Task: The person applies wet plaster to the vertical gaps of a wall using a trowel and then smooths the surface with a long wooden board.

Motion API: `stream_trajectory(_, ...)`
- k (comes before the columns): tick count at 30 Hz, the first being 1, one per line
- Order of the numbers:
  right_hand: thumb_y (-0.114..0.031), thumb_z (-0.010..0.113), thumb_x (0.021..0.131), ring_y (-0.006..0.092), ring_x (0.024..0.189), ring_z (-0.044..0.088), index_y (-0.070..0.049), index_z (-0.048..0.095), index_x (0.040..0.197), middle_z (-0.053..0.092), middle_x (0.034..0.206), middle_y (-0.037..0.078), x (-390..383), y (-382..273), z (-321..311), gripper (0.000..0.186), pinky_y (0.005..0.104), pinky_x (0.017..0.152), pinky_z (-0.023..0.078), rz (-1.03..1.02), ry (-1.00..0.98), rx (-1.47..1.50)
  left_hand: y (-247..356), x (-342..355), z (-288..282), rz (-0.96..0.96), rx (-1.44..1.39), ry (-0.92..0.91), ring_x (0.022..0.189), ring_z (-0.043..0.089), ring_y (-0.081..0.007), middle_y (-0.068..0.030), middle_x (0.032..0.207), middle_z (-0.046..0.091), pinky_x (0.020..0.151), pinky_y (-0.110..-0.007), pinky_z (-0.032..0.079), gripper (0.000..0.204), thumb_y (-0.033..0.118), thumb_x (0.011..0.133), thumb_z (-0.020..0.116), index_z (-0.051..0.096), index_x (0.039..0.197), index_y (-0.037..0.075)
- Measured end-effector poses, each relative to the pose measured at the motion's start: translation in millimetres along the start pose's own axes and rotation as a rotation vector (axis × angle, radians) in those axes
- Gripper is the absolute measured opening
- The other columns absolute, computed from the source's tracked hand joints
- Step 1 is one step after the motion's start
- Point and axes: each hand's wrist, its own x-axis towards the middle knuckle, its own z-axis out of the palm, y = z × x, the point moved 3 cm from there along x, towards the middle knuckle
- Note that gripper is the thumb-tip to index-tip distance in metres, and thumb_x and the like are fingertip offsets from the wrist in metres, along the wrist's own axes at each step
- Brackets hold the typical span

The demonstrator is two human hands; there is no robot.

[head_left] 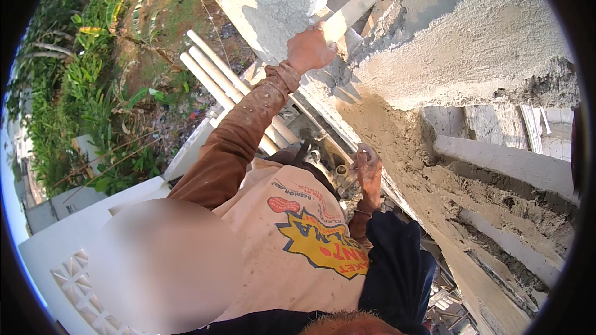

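At upper centre my left hand (310,49) is closed around the near end of a long, flat, pale straightedge (369,3), which reaches away to the upper right over the rough cement. My right hand (369,167) is lower, beside the pale edge of the wet mortar strip (372,117). Its fingers are curled, and whatever they may hold is hidden. Brown sleeves (230,145), spattered with cement, cover both my arms. Between them shows my beige printed shirt (298,211). Dark cloth (397,254) partly covers my right arm.
Plastered concrete (465,43) rises at upper right, with mortar-covered steps or ledges (503,142) below it. Several pale pipes (217,77) lie left of centre. Beyond the edge, the ground drops to plants (93,68). A white wall (56,223) stands lower left, partly behind a blurred oval.
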Motion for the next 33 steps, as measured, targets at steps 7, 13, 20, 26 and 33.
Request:
stream_trajectory(7, -0.027, 0.054, 0.104, 0.0111, 0.058, 0.060, 0.003, 0.059, 0.126, 0.068, 0.087, 0.010, 50.5, -3.2, 21.1, 0.037, 0.0248, 0.049, 0.049, 0.101, -0.061, -0.010, 7.1, -0.9, -3.3, 0.048, 0.002, 0.008, 0.095, 0.070, -0.0417, -0.0247, 0.103, 0.070, 0.083, -0.051, 0.056, 0.071, 0.048, 0.084, 0.066, 0.051, 0.134, 0.000)
stream_trajectory(13, -0.022, 0.053, 0.103, 0.0117, 0.057, 0.060, 0.004, 0.059, 0.128, 0.069, 0.088, 0.011, 66.7, -16.0, 43.2, 0.036, 0.0254, 0.048, 0.050, 0.063, -0.130, 0.029, 3.6, -2.3, -7.2, 0.028, -0.019, -0.015, 0.095, 0.069, -0.0437, -0.0258, 0.107, 0.069, 0.082, -0.052, 0.055, 0.066, 0.046, 0.085, 0.064, 0.051, 0.127, -0.003)
stream_trajectory(20, -0.025, 0.052, 0.105, 0.0124, 0.056, 0.061, 0.003, 0.059, 0.128, 0.068, 0.087, 0.011, 102.6, -28.6, 72.8, 0.037, 0.0252, 0.048, 0.051, 0.037, -0.086, 0.061, 3.3, 1.6, -2.5, 0.069, -0.014, -0.041, 0.098, 0.069, -0.0419, -0.0281, 0.113, 0.067, 0.084, -0.051, 0.055, 0.080, 0.044, 0.084, 0.063, 0.044, 0.142, -0.008)
stream_trajectory(26, -0.048, 0.047, 0.106, 0.0162, 0.071, 0.065, 0.002, 0.057, 0.131, 0.070, 0.096, 0.013, 138.6, -65.0, 118.7, 0.057, 0.0310, 0.063, 0.056, 0.053, 0.016, 0.259, 0.1, 7.4, -13.3, 0.133, -0.093, -0.175, 0.088, 0.070, -0.0423, -0.0309, 0.106, 0.067, 0.074, -0.052, 0.057, 0.086, 0.041, 0.084, 0.066, 0.038, 0.142, -0.017)
stream_trajectory(33, -0.057, 0.038, 0.106, 0.0268, 0.119, 0.060, -0.001, 0.045, 0.143, 0.057, 0.137, 0.016, 170.1, -82.4, 148.9, 0.068, 0.0434, 0.099, 0.050, 0.067, 0.270, 0.499, -5.7, 13.5, -2.0, 0.218, -0.298, -0.298, 0.087, 0.070, -0.0429, -0.0339, 0.107, 0.062, 0.070, -0.049, 0.058, 0.097, 0.038, 0.079, 0.074, 0.025, 0.142, -0.019)
